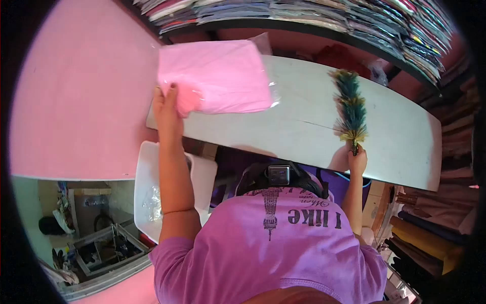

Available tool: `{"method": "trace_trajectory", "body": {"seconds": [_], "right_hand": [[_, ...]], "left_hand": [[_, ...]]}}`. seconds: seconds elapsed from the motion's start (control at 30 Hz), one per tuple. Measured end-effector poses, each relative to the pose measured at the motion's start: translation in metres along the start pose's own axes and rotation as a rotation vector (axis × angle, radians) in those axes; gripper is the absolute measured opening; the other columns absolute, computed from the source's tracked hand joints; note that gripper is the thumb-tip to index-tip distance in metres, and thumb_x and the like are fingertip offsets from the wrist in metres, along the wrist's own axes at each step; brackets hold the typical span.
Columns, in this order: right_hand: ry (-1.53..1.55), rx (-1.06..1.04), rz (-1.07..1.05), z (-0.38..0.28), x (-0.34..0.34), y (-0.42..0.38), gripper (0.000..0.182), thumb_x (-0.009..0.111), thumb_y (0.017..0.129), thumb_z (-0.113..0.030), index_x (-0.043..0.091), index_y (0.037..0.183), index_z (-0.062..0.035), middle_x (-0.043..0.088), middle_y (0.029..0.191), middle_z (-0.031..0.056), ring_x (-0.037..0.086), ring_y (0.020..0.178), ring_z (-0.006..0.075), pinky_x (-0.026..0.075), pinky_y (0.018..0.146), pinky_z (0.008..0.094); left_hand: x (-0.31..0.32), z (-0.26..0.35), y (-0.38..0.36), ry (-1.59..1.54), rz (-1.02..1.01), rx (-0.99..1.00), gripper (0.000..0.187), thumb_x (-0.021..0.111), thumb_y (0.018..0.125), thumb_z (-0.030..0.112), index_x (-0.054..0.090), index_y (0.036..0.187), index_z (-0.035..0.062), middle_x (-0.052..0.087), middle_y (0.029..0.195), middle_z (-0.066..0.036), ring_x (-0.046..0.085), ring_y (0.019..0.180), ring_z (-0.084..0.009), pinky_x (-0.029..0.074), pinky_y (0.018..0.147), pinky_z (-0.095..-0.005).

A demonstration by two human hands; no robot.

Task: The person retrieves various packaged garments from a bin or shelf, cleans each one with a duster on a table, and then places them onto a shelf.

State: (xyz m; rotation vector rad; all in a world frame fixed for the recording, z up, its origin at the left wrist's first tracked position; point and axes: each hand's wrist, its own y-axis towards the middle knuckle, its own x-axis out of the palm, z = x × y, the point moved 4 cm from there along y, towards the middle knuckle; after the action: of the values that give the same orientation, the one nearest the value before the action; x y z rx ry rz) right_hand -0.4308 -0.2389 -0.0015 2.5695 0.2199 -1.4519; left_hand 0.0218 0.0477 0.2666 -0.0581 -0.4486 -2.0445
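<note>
My left hand [168, 109] grips the lower left corner of a pink folded cloth in a clear plastic bag [217, 76], raised over the left end of the white table [298, 106]. The clear wrapping sticks out past the cloth on its right side. On the right, my right hand [357, 158] is closed around the handle of a duster [350, 109] with dark green and yellow bristles. The duster points away from me over the table, its bristly head toward the far edge.
Stacks of bagged garments [314, 17] fill a shelf beyond the table. A white bin [148, 202] with clear plastic inside stands below the table at left, beside a pink wall [81, 91]. Folded cloths [430, 238] are piled at the right.
</note>
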Motion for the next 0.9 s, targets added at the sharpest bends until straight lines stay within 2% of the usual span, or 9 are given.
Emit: {"method": "trace_trajectory", "body": {"seconds": [0.13, 0.2, 0.3, 0.43, 0.5, 0.63, 0.77, 0.83, 0.9], "right_hand": [[-0.057, 0.082, -0.083, 0.058, -0.02, 0.029, 0.047, 0.062, 0.069, -0.014, 0.056, 0.115, -0.0056, 0.058, 0.097, 0.0182, 0.057, 0.089, 0.0348, 0.046, 0.079, 0.0432], [-0.117, 0.058, 0.013, 0.05, -0.037, 0.018, 0.048, 0.063, 0.069, -0.013, 0.055, 0.116, -0.0058, 0.057, 0.1, 0.0173, 0.055, 0.093, 0.0342, 0.045, 0.08, 0.0434], [-0.111, -0.028, 0.121, 0.052, -0.041, 0.027, 0.048, 0.063, 0.071, -0.01, 0.054, 0.118, -0.0063, 0.054, 0.11, 0.0148, 0.049, 0.103, 0.0326, 0.042, 0.086, 0.0441], [0.35, -0.089, 0.042, 0.014, -0.038, 0.029, 0.037, 0.056, 0.081, -0.003, 0.054, 0.118, -0.0039, 0.062, 0.081, 0.0103, 0.058, 0.067, 0.0155, 0.047, 0.06, 0.0257], [0.76, 0.019, -0.24, -0.005, -0.001, 0.028, 0.036, 0.056, 0.082, -0.005, 0.053, 0.118, -0.0041, 0.063, 0.079, 0.0096, 0.058, 0.067, 0.0144, 0.047, 0.061, 0.0271], [0.735, -0.087, -0.703, -0.075, 0.046, 0.023, 0.052, 0.057, 0.08, -0.008, 0.042, 0.13, -0.0028, 0.062, 0.106, 0.012, 0.06, 0.096, 0.0186, 0.046, 0.082, 0.0289], [0.949, -0.216, -0.575, -0.111, 0.094, 0.087, 0.064, 0.057, 0.079, -0.009, 0.03, 0.137, -0.0041, 0.042, 0.133, 0.0192, 0.044, 0.121, 0.024, 0.038, 0.096, 0.0312], [0.641, -0.375, -0.223, -0.131, 0.062, 0.11, 0.057, 0.059, 0.078, -0.011, 0.041, 0.131, -0.0062, 0.05, 0.125, 0.0209, 0.052, 0.113, 0.0273, 0.041, 0.092, 0.0315], [0.563, -0.279, -0.235, -0.122, 0.051, 0.116, 0.051, 0.059, 0.077, -0.012, 0.046, 0.126, -0.0066, 0.053, 0.119, 0.0214, 0.055, 0.107, 0.0287, 0.043, 0.089, 0.0325]], "left_hand": [[0.064, -0.136, -0.031, 0.147, -0.001, -0.259, 0.031, 0.058, 0.086, 0.015, 0.049, 0.114, 0.0054, 0.055, 0.103, -0.002, 0.052, 0.089, -0.0087, 0.045, 0.077, -0.0264], [0.043, -0.212, -0.056, 0.456, -0.242, -0.679, 0.037, 0.06, 0.085, 0.02, 0.046, 0.118, 0.0087, 0.054, 0.107, -0.003, 0.053, 0.091, -0.0117, 0.046, 0.077, -0.0292], [0.044, -0.272, -0.1, 0.193, -0.101, -1.026, 0.039, 0.061, 0.084, 0.022, 0.045, 0.117, 0.0106, 0.055, 0.107, -0.004, 0.054, 0.09, -0.0142, 0.048, 0.074, -0.032], [0.042, -0.271, -0.101, 0.243, -0.056, -1.003, 0.036, 0.063, 0.081, 0.014, 0.045, 0.113, 0.0085, 0.056, 0.106, -0.008, 0.057, 0.084, -0.016, 0.049, 0.068, -0.0317], [0.051, -0.269, -0.097, 0.377, -0.147, -0.774, 0.037, 0.063, 0.077, 0.004, 0.045, 0.109, 0.0062, 0.058, 0.1, -0.01, 0.059, 0.08, -0.0162, 0.049, 0.063, -0.0289], [0.04, -0.314, -0.104, 0.44, -0.25, -0.548, 0.039, 0.062, 0.075, -0.003, 0.045, 0.109, 0.005, 0.06, 0.094, -0.011, 0.06, 0.074, -0.0169, 0.049, 0.061, -0.026], [0.073, -0.298, -0.135, 0.41, -0.386, -0.58, 0.027, 0.06, 0.077, -0.003, 0.053, 0.102, 0.0021, 0.061, 0.089, -0.011, 0.061, 0.074, -0.0167, 0.049, 0.064, -0.0267], [0.106, -0.258, -0.153, 0.2, -0.888, -0.975, 0.026, 0.056, 0.082, 0.0, 0.052, 0.108, 0.0025, 0.06, 0.094, -0.009, 0.06, 0.082, -0.015, 0.049, 0.066, -0.0249], [0.096, -0.272, -0.146, 0.294, -1.067, -0.718, 0.029, 0.055, 0.085, 0.006, 0.05, 0.114, 0.0018, 0.06, 0.097, -0.01, 0.059, 0.083, -0.0131, 0.048, 0.068, -0.0248]]}}
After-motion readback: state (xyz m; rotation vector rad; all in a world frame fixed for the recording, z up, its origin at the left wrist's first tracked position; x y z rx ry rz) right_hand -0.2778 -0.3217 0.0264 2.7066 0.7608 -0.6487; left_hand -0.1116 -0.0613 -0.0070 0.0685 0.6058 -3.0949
